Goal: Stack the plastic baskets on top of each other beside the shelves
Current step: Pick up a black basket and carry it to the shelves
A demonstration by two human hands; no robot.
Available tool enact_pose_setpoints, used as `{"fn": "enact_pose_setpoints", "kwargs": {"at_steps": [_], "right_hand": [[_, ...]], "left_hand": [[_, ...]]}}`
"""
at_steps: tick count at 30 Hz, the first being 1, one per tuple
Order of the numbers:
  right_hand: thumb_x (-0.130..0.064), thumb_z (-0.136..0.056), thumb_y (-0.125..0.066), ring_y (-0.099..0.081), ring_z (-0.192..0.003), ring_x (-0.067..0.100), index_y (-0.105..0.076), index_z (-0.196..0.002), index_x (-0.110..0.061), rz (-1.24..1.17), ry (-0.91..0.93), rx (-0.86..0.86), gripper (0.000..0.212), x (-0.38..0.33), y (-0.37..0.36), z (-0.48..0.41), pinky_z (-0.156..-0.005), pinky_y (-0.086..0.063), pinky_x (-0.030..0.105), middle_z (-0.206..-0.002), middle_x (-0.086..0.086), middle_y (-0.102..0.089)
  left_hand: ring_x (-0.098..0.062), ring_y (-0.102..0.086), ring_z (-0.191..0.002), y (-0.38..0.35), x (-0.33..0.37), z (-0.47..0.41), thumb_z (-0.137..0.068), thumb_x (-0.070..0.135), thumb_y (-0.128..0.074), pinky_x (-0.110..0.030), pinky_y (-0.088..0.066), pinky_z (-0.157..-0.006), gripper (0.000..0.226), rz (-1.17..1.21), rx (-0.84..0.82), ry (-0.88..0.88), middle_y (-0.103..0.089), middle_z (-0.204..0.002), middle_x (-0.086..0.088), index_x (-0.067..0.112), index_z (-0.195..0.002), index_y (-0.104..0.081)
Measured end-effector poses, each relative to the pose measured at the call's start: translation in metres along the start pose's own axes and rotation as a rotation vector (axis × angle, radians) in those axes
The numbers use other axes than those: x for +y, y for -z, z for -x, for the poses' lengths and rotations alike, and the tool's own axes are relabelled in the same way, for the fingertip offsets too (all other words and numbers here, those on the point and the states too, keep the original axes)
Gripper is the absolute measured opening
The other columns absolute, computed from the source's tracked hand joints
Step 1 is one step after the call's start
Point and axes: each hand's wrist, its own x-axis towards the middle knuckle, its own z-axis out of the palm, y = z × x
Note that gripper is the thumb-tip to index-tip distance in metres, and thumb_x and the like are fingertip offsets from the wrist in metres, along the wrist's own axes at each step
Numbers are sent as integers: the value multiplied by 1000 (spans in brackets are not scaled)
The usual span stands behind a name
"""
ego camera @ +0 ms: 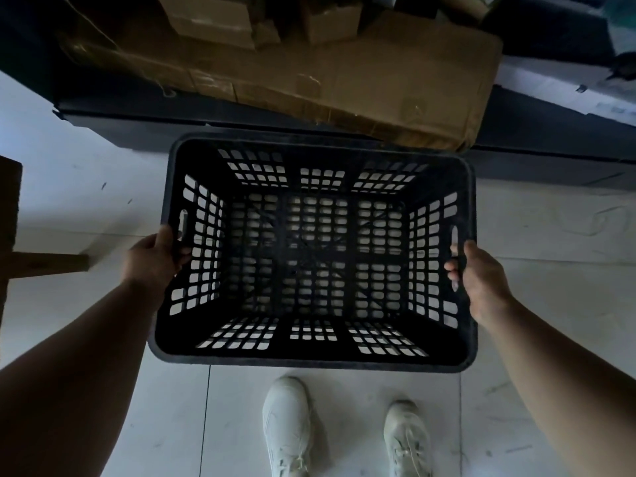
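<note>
Two bare hands hold one black rectangular plastic basket point(315, 251) with lattice walls and floor, seen from straight above. At the far left edge a brown cardboard piece point(20, 242) lies on the pale tiled floor point(86, 208), apart from the basket. Next comes the left hand point(153, 258), closed around the basket's left rim beside the slot handle, thumb on top of the rim and fingertips curled in through the wall openings. The basket itself is upright with its open top facing the camera, level or nearly so, and the light floor shows through its grid; whether its underside touches the floor cannot be told. Its far rim lies just in front of a long dark low ledge point(137, 122) that carries a large flattened brown cardboard box point(378, 91) and smaller cartons behind it. Below the basket's near rim stand two white lace-up sneakers point(287, 428), toes pointing toward the basket. On the right side, the right hand point(481, 280) is closed on the basket's right rim at the slot handle, fingers hooked through the slot to the inside and the thumb on the outside.
</note>
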Motion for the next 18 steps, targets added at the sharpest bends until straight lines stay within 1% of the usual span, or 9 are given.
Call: {"fn": "enact_pose_setpoints", "kwargs": {"at_steps": [2, 3, 5, 7, 8, 10, 13, 15, 18], "right_hand": [[-41, -95, -38, -46, -62, 17, -62, -90, -19, 7, 13, -3, 33, 3, 0, -4, -57, -35, 30, -71, 3, -57], [-41, -95, -38, -47, -63, 17, -62, -90, -20, 13, 16, -3, 33, 3, 0, -4, -58, -36, 30, -71, 3, -58], [-41, -96, -37, -49, -66, 18, -61, -91, -20, 37, 20, -5, 33, 2, 0, -5, -62, -38, 32, -73, 3, -59], [-42, -97, -36, -53, -70, 19, -60, -95, -18, 79, 27, 4, 34, 1, 0, -3, -68, -41, 34, -78, 4, -62], [-41, -97, -36, -55, -73, 20, -59, -96, -15, 119, 45, 21, 34, 0, 0, -1, -70, -43, 35, -80, 5, -63], [-39, -97, -37, -60, -78, 27, -57, -98, -11, 294, 137, 71, 34, -1, 1, 3, -68, -43, 35, -86, 9, -63], [-38, -95, -37, -60, -84, 34, -54, -108, -12, 559, 332, 97, 34, -8, 5, 19, -70, -47, 37, -98, 14, -65], [-43, -89, -39, -61, -97, 33, -52, -119, -18, 611, 443, 68, 41, -20, 8, 36, -83, -52, 43, -113, 12, -63], [-37, -93, -46, -46, -129, 30, -44, -138, -13, 688, 549, 19, 50, -48, 12, 67, -108, -37, 43, -142, 12, -48]], "left_hand": [[3, -53, -36, -4, -3, 0, -99, 35, -39, -18, -45, -48, 32, -28, 14, -1, -59, -73, -4, 15, -85, -59], [1, -55, -39, -5, -4, -1, -99, 36, -39, -20, -45, -50, 32, -40, 20, 5, -59, -74, -5, 17, -83, -59], [-11, -63, -60, -5, -4, 0, -100, 35, -37, -23, -47, -57, 34, -76, 21, -7, -62, -81, -11, 15, -84, -59], [-35, -63, -90, -4, -2, 0, -100, 25, -34, -32, -51, -73, 35, -219, -10, -41, -64, -102, -24, 2, -101, -60], [-41, -60, -101, -3, 0, 1, -100, 21, -32, -40, -49, -81, 36, -297, -22, -47, -62, -111, -28, -3, -111, -56], [-46, -55, -107, -3, 8, 6, -99, 22, -31, -46, -46, -86, 41, -440, 4, -33, -58, -117, -33, -7, -117, -54], [-44, -50, -117, -2, 24, 23, -97, 31, -36, -44, -41, -94, 47, -589, 101, -8, -52, -130, -31, 1, -131, -48], [-44, -46, -123, 0, 35, 40, -95, 31, -39, -46, -38, -99, 49, -664, 117, -55, -48, -136, -27, 6, -138, -42], [-44, -49, -117, 2, 56, 70, -92, 30, -43, -50, -41, -98, 44, -761, 74, -211, -52, -131, -24, 15, -134, -47]]}}
